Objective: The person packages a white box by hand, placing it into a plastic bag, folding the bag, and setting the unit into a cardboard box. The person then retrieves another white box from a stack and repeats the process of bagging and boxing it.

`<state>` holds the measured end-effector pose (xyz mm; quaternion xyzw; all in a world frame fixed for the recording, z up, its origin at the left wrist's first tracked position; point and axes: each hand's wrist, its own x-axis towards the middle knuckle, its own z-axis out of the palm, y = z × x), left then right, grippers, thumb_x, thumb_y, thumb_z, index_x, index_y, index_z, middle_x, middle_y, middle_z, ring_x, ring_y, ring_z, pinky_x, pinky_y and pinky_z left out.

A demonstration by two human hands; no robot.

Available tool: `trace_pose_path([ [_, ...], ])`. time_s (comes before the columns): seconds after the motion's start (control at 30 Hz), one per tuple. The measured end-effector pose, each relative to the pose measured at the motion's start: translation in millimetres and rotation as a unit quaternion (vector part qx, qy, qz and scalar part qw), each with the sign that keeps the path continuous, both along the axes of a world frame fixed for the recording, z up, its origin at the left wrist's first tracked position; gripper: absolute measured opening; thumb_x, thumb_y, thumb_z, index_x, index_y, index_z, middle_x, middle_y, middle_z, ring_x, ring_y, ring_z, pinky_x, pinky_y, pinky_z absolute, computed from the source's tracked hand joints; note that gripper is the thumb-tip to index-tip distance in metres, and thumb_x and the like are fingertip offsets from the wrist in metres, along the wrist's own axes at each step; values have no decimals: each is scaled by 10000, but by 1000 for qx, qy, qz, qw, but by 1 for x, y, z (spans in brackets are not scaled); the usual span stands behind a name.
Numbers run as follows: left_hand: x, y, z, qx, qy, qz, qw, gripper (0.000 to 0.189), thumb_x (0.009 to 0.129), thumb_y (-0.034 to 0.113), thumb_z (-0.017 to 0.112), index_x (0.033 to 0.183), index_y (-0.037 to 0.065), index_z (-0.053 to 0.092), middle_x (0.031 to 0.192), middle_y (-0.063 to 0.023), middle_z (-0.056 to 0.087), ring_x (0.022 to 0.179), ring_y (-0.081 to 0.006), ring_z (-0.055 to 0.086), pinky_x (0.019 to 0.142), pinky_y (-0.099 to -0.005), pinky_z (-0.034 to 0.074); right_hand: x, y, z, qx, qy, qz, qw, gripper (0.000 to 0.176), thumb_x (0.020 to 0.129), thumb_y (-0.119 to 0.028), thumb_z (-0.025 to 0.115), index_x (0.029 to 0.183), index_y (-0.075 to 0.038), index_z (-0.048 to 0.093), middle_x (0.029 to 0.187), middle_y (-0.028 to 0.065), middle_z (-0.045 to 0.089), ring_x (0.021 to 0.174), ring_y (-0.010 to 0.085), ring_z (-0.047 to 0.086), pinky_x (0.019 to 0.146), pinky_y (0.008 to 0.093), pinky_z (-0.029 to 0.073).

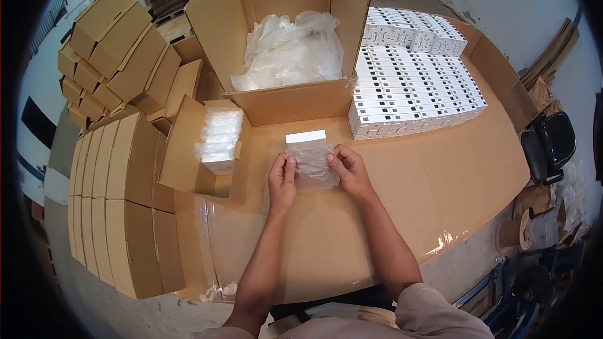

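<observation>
My left hand (282, 182) and my right hand (352, 171) pinch opposite sides of a clear bubble wrap bag (312, 166) over the cardboard-covered table. A small white box (306, 137) shows just beyond the bag, its lower part hidden behind the plastic. Left of my hands, an open cardboard carton (182, 154) holds a row of wrapped white boxes (221, 141). Straight ahead, a large open carton (289, 105) contains a heap of clear plastic bags (290, 53).
Stacked white boxes (418, 85) with dark square marks fill the table's back right. Brown cartons (113, 194) stand piled along the left side, with more (116, 44) behind them. A black chair (550, 144) is beyond the right edge.
</observation>
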<state>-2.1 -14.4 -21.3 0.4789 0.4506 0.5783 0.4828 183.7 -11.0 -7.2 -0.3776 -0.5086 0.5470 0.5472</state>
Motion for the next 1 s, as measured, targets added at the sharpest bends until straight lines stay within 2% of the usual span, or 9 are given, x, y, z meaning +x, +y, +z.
trace_pose_path([
  [0.07,1,-2,2,-7,-25,-8,1000,243,1087,244,539,943,55,587,830,54,548,756,-40,462,671,-218,392,-3,-2,7,6,0,5,1000,193,1034,-154,640,875,-62,579,766,-72,536,696,19,458,611,212,369],
  [0.17,15,-4,21,54,-21,40,998,223,1079,240,555,956,59,594,818,52,556,754,-38,484,667,-218,404,-3,0,-2,7,-17,26,1000,213,1033,-150,638,849,-66,571,752,-70,538,679,19,453,599,215,367],
  [0.27,3,-1,3,15,8,54,998,211,1077,241,560,983,57,603,820,53,566,742,-31,490,642,-212,407,-1,0,-2,-6,-34,45,998,219,1025,-157,652,843,-69,568,745,-69,545,668,18,466,590,213,370],
  [0.47,-1,1,5,7,-26,76,997,197,1080,233,553,1032,48,603,847,38,594,723,-21,497,594,-205,396,-1,1,-7,-18,-50,69,996,209,1003,-181,688,863,-61,590,763,-61,583,689,17,505,616,202,406],
  [0.57,5,0,11,39,-21,78,996,167,1073,202,564,1072,40,604,864,29,609,741,-24,508,612,-202,401,-11,-2,11,0,-22,20,1000,163,1009,-160,678,908,-45,621,784,-51,598,704,23,514,639,203,421],
  [0.67,7,-1,7,57,2,65,996,149,1068,172,569,1104,32,602,891,21,624,766,-27,518,640,-203,417,-6,0,12,-17,-2,35,999,106,1008,-127,674,973,-35,636,817,-45,602,734,27,526,655,209,430],
  [0.87,8,-8,19,-37,-45,69,996,201,1087,226,536,1096,33,593,906,19,608,782,-45,516,699,-218,433,2,2,12,-1,19,-8,1000,107,984,-79,696,1019,-51,598,858,-49,592,779,29,531,677,209,430],
  [1.0,9,-7,15,10,-69,73,995,222,1092,257,525,1075,45,587,903,28,577,812,-48,503,721,-223,431,2,6,5,8,78,-28,997,116,980,-68,697,1012,-64,585,873,-52,585,801,34,532,708,200,423],
])
